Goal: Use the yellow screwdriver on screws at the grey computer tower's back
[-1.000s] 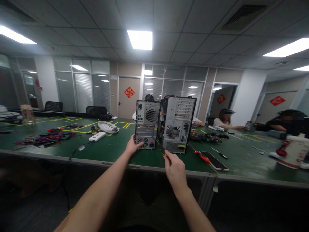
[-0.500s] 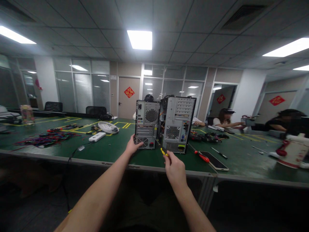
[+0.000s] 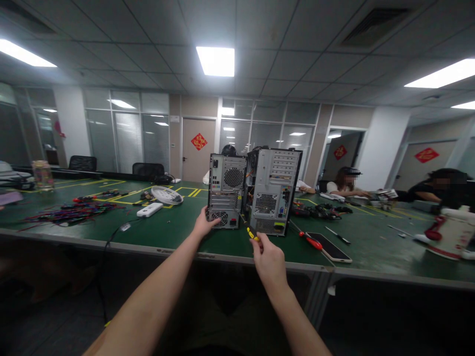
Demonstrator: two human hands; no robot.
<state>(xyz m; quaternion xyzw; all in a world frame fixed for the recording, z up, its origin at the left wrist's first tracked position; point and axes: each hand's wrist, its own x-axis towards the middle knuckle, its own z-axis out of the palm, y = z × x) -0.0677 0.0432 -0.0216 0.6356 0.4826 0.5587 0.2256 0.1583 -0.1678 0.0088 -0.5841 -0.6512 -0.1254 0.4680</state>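
Turned since a second ago, the yellow-and-black screwdriver is pinched in the right hand, its shaft toward the narrower grey metal computer tower, which the left hand grips low, upright on the green desk.

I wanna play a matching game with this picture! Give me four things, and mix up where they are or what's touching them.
Things
1. black-and-yellow screwdriver
2. narrower computer case
3. phone
4. tangled wires

Clues
A. lies flat beside a red-handled tool
B. has the left hand against its lower left edge
C. spread on the left part of the green table
D. held in the fingers of the right hand

Right pairs: 1-D, 2-B, 3-A, 4-C
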